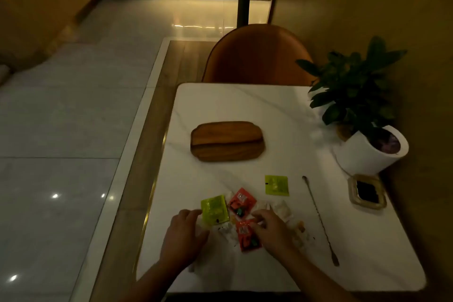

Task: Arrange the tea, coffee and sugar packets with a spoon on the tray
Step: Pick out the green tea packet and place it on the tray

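An empty wooden tray (227, 141) lies in the middle of the white table. Nearer me is a loose pile of packets: a green packet (215, 209), two red packets (242, 201) (247, 235) and several white sachets (282, 208). Another green packet (276, 185) lies apart to the right. A long thin spoon (320, 219) lies right of the pile. My left hand (182, 233) rests with its fingertips at the green packet's left edge. My right hand (273, 230) lies over the pile, fingers touching the lower red packet and white sachets. Neither hand visibly grips anything.
A potted plant in a white pot (370, 152) stands at the table's right edge, with a square ashtray (367, 192) in front of it. An orange chair (257, 55) faces me across the table (245, 105). The floor drops off to the left.
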The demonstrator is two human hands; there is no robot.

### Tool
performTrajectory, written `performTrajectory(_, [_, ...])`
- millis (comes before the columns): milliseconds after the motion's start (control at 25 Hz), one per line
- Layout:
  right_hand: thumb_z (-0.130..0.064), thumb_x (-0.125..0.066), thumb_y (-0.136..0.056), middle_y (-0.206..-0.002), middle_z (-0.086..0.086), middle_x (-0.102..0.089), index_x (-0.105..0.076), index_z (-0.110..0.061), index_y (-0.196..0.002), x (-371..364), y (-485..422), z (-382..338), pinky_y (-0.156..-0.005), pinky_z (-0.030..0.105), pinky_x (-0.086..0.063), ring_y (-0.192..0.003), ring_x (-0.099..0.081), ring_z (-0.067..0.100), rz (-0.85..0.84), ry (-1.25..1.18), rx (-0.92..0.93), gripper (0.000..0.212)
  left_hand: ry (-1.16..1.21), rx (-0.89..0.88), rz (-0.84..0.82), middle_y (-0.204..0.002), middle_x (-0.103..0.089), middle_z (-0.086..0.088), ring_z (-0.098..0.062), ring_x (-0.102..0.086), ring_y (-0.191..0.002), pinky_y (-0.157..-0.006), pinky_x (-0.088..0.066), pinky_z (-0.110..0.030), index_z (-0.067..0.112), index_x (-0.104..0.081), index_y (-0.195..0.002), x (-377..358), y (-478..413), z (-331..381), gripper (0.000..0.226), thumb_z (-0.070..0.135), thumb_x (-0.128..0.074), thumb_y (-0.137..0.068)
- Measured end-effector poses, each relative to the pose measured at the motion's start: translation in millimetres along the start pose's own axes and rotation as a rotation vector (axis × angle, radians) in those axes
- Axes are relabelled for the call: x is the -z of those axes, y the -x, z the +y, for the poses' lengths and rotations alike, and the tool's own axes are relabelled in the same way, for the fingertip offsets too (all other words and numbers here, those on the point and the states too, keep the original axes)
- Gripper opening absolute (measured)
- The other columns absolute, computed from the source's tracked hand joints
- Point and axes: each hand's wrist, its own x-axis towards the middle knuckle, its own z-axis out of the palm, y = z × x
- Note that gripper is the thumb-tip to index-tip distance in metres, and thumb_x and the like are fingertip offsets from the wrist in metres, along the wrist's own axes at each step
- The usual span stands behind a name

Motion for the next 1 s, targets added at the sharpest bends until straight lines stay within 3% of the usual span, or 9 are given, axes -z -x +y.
performTrajectory(80, [-0.023,-0.067,-0.085,-0.105,0.0,-0.064,-0.068,-0.021,-0.106,-5,-9,-3,-0.08,0.031,-0.05,-0.094,-0.06,0.019,-0.001,0.193,0.051,0.021,-0.03,-0.041,-0.021,-0.138,-0.053,-0.002,-0.022,-0.05,-0.124,-0.099,-0.045,-0.032,0.024,-0.046,-0.145,-2,-23,7,0.065,0.046,-0.065,-0.087])
performTrajectory(240, [-0.023,-0.063,-0.084,-0.117,0.003,-0.057,-0.062,-0.022,-0.12,-8,-27,-7,-0.085,0.038,-0.051,-0.107,-0.057,0.024,-0.051,0.3,0.049,0.036,-0.128,-0.007,-0.14,-0.145,-0.048,-0.008,-0.029,-0.047,-0.129,-0.102,-0.046,-0.04,0.021,-0.038,-0.152,-8,-73,21,0.083,0.047,-0.072,-0.081])
performTrajectory(360, [-0.025,-0.059,-0.083,-0.126,0.0,-0.049,-0.05,-0.026,-0.132,-7,-42,-11,-0.084,0.041,-0.052,-0.112,-0.053,0.024,-0.067,0.412,0.091,0.05,-0.281,-0.019,-0.249,-0.14,-0.047,-0.01,-0.031,-0.046,-0.127,-0.096,-0.049,-0.041,0.024,-0.036,-0.15,-14,-95,24,0.087,0.048,-0.075,-0.076])
performTrajectory(480, [-0.032,-0.063,-0.082,-0.128,-0.001,-0.044,-0.043,-0.029,-0.136,-10,-56,-17,-0.081,0.042,-0.054,-0.113,-0.051,0.024,-0.064,0.532,0.092,0.058,-0.36,-0.082,-0.269,-0.13,-0.052,-0.008,-0.029,-0.049,-0.118,-0.089,-0.047,-0.039,0.025,-0.044,-0.142,-22,-108,22,0.076,0.048,-0.074,-0.076])
performTrajectory(560, [-0.033,-0.064,-0.082,-0.125,-0.001,-0.047,-0.046,-0.029,-0.134,-11,-61,-16,-0.081,0.042,-0.053,-0.113,-0.051,0.024,-0.084,0.551,0.114,0.055,-0.381,-0.134,-0.204,-0.121,-0.056,-0.005,-0.025,-0.052,-0.109,-0.085,-0.047,-0.035,0.023,-0.053,-0.133,-22,-111,20,0.056,0.044,-0.068,-0.084])
performTrajectory(720, [-0.03,-0.063,-0.088,-0.129,0.003,-0.054,-0.057,-0.021,-0.128,14,-74,-4,-0.09,0.039,-0.048,-0.117,-0.051,0.026,0.032,0.369,0.076,0.041,-0.184,-0.14,-0.109,-0.107,-0.061,-0.002,-0.021,-0.056,-0.099,-0.076,-0.047,-0.031,0.023,-0.067,-0.118,-13,-110,15,0.029,0.038,-0.063,-0.093])
performTrajectory(840, [-0.016,-0.056,-0.091,-0.141,0.006,-0.047,-0.047,-0.018,-0.139,43,-93,3,-0.093,0.04,-0.047,-0.12,-0.046,0.03,0.148,0.505,0.071,0.049,0.082,-0.031,-0.024,-0.092,-0.057,0.0,-0.018,-0.057,-0.087,-0.07,-0.043,-0.028,0.022,-0.075,-0.099,2,-103,18,0.014,0.029,-0.074,-0.087])
performTrajectory(1000, [-0.008,-0.058,-0.087,-0.146,0.005,-0.038,-0.03,-0.02,-0.148,59,-109,5,-0.091,0.041,-0.047,-0.122,-0.041,0.031,0.018,0.75,0.032,0.068,0.343,0.055,0.053,-0.096,-0.057,0.0,-0.013,-0.057,-0.089,-0.075,-0.045,-0.029,0.032,-0.075,-0.082,22,-91,14,0.024,0.011,-0.084,-0.076])
